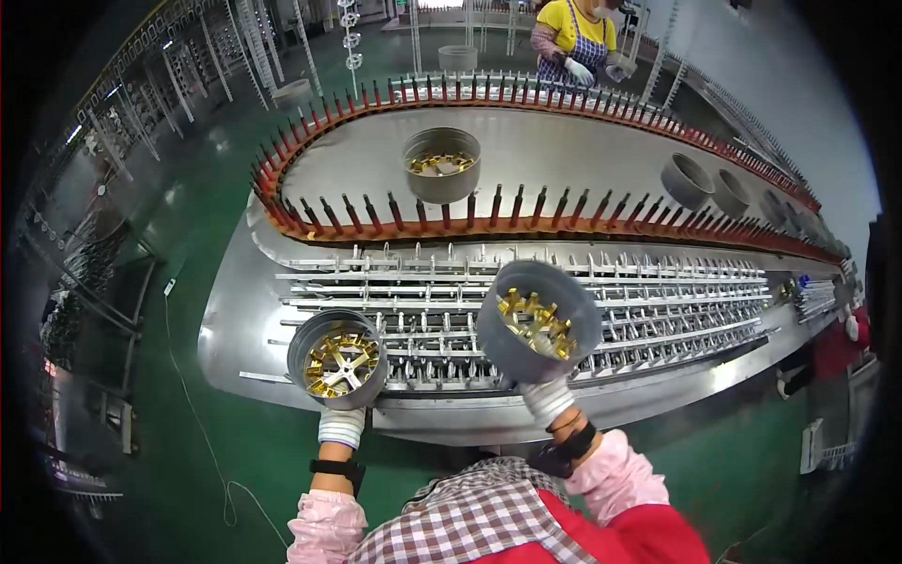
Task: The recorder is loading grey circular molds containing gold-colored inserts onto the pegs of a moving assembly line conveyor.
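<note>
Head camera view: A broad steel table (pixel 240 315) spreads beneath rows of silver metal racks (pixel 676 293), the landmark of this factory floor, as seen from where I stand. Beyond the racks curves an orange-edged conveyor loop (pixel 454 228), bristling with dark-tipped red pegs (pixel 518 202); farther past them, a co-worker (pixel 568 33) in a yellow top and checked apron stands at the loop's far side.

Two grey pots command the foreground. The right pot (pixel 510 352) appears over the middle of the racks, and the left pot (pixel 376 383) sits at their left end, toward the near side. A third pot (pixel 442 188) stands beyond the racks, inside the loop.

The white-gloved right hand (pixel 547 399) meets the right pot's near underside; the gloved left hand (pixel 342 425) does likewise at the left pot. Fingers are hidden behind both, so I cannot tell how either grips.

Smallest are the gold pieces (pixel 540 324) heaped in the right pot and ringed in the left, around a pale cross-like shape (pixel 345 374). In my judgement, a slipping glove or too steep a tilt could spill them among the racks' prongs.
</note>
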`<state>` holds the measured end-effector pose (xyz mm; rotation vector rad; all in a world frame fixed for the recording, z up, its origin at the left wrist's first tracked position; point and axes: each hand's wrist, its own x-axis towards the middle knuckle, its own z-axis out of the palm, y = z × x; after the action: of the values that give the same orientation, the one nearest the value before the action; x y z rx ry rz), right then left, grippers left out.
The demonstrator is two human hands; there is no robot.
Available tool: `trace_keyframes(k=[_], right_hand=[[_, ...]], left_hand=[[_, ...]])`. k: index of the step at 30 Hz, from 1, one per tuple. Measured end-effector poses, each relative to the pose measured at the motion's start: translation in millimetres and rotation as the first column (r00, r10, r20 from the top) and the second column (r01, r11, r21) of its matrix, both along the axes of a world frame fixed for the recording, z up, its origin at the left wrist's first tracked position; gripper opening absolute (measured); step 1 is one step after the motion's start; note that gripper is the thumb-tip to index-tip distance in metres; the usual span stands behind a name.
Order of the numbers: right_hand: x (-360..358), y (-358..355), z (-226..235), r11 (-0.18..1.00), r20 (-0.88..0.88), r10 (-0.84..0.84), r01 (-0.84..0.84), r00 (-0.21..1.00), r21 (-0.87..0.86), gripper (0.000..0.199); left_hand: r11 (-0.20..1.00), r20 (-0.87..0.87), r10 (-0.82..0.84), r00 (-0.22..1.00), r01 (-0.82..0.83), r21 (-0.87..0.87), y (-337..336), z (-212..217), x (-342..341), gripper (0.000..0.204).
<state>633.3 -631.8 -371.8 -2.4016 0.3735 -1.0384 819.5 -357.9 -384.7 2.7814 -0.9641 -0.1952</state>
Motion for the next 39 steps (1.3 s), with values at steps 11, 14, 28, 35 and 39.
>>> trace_keyframes(k=[11, 14, 28, 35, 39], right_hand=[[39, 86, -47, 0.974, -0.436, 0.044, 0.058, 0.899, 0.218, 0.045], [35, 94, -58, 0.974, -0.438, 0.018, 0.084, 0.899, 0.212, 0.043], [-59, -168, 48, 0.826, -0.653, 0.303, 0.151, 0.694, 0.543, 0.029], [-69, -400, 39, 0.691, -0.136, -0.447, 0.438, 0.884, 0.575, 0.052], [-2, -476, 14, 0.670, -0.661, -0.459, 0.720, 0.594, 0.183, 0.049]], left_hand=[[0.999, -0.019, 0.038, 0.999, -0.038, 0.021, 26, -19, 10, 0.036], [0.994, 0.179, -0.022, 0.984, 0.040, -0.099, 26, -33, 20, 0.034], [0.910, 0.208, -0.162, 0.965, 0.065, 0.410, -1, -10, -8, 0.021], [0.883, 0.524, 0.005, 0.851, -0.250, 0.397, -10, -41, -17, 0.021], [0.710, 0.348, 0.119, 0.930, -0.325, 0.625, 2, -50, -20, 0.019]])
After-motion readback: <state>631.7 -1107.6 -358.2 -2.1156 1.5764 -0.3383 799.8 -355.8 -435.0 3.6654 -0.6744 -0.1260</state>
